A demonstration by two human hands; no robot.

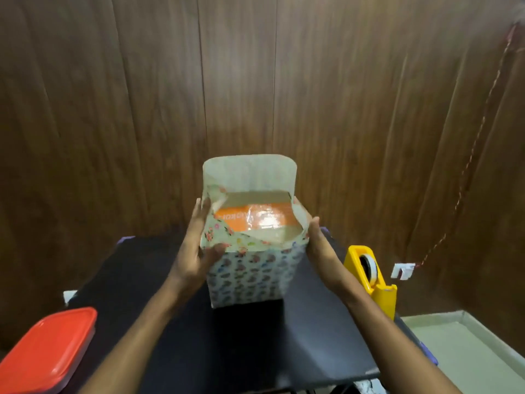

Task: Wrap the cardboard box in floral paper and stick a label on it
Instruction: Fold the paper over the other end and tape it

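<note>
The cardboard box (264, 220) stands upright in the middle of the black table (147, 280), its sides covered in floral paper (250, 274). Its top face shows bare cardboard with orange tape, and the far paper flap (250, 172) stands up above it. My left hand (196, 245) lies flat along the box's left side, its thumb pressing the folded paper at the near top corner. My right hand (318, 245) presses flat against the box's right side with straight fingers.
A yellow tape dispenser (369, 274) stands at the table's right edge, close to my right forearm. A red-lidded container (48, 351) sits at the near left. A wooden panel wall rises right behind the table. Pale floor shows at the lower right.
</note>
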